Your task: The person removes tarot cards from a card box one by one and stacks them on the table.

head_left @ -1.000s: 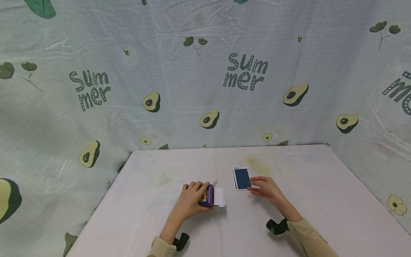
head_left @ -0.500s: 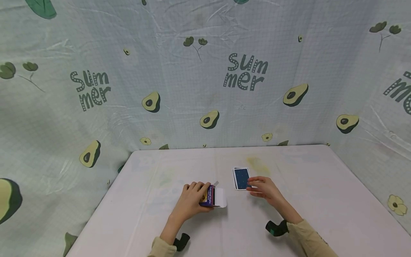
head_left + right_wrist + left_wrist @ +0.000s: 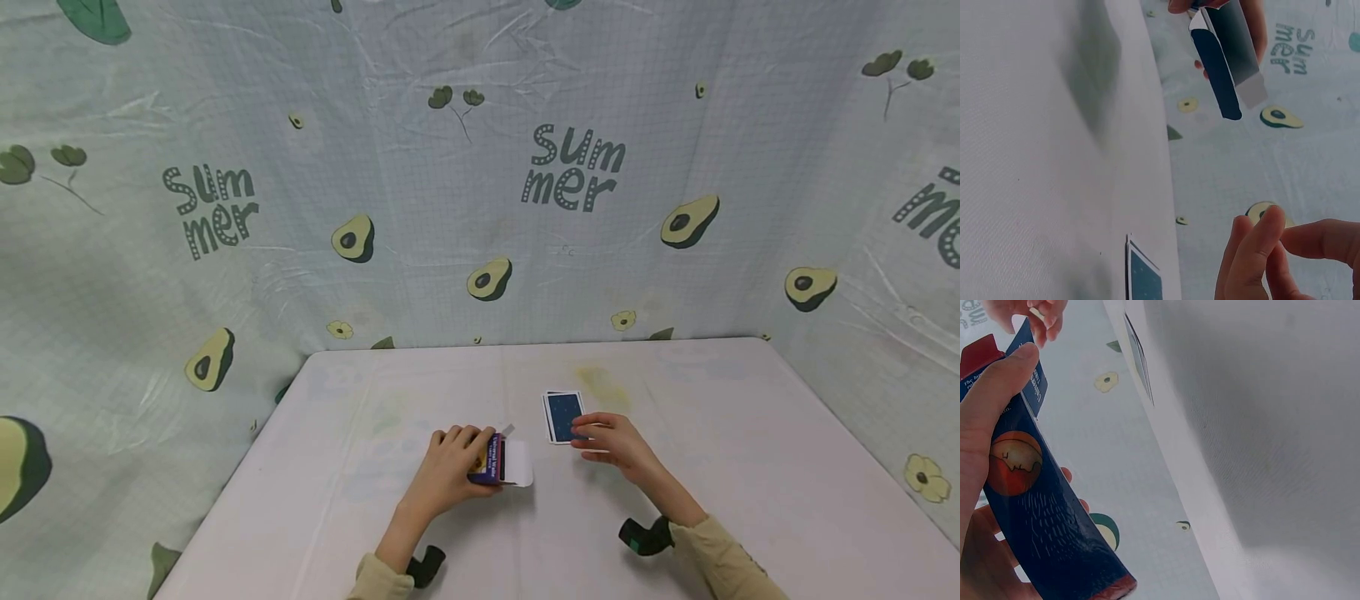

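My left hand point(image 3: 447, 472) grips a dark blue tarot card box point(image 3: 486, 461), thumb on one side and fingers on the other. The box is held over the table, its flaps point(image 3: 1215, 74) folded out and its mouth facing right. A picture of a face in an orange circle point(image 3: 1016, 464) shows on its side in the left wrist view. A small stack of blue-backed cards point(image 3: 564, 416) lies on the table, slightly fanned. My right hand point(image 3: 617, 444) hovers beside the stack and overlaps its right edge in the head view. Its fingers are loosely bent, with nothing seen between them.
A white cloth covers the table point(image 3: 390, 383), whose far edge meets a hanging curtain point(image 3: 420, 208) printed with avocados and "summer". A black wrist camera mount point(image 3: 426, 567) sits under the left wrist, and another black mount point(image 3: 645, 537) under the right.
My left hand has drifted slightly right with the box. My right hand has shifted a little left, towards the box. The cards have stayed put.
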A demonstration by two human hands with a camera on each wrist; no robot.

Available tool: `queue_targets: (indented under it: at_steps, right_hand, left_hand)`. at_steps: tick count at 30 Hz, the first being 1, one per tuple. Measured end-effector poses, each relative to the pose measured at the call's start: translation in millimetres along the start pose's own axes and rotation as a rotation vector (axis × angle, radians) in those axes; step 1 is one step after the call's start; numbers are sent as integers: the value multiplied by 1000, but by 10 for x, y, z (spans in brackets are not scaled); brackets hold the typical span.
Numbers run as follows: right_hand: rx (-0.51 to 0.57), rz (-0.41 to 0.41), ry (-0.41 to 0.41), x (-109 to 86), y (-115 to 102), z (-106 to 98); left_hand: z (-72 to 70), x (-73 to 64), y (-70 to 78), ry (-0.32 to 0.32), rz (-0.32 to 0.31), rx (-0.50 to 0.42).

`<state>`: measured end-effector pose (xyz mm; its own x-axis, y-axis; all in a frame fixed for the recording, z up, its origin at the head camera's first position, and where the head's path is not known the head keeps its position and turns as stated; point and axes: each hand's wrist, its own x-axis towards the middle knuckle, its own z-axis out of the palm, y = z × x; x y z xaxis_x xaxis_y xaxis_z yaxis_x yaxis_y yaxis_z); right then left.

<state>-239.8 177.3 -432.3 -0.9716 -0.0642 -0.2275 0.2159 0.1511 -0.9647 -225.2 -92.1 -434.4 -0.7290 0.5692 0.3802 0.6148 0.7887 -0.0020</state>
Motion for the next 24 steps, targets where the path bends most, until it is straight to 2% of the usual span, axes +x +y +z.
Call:
queue_targets:
  at_steps: [12, 24]
  right_hand:
    - [-57, 3, -8, -56, -25, 90]
    - [-86, -16, -33, -78, -2, 180]
  left_hand:
    - [15, 7, 24, -23, 4, -7]
    - [16, 9, 56, -10, 19, 8]
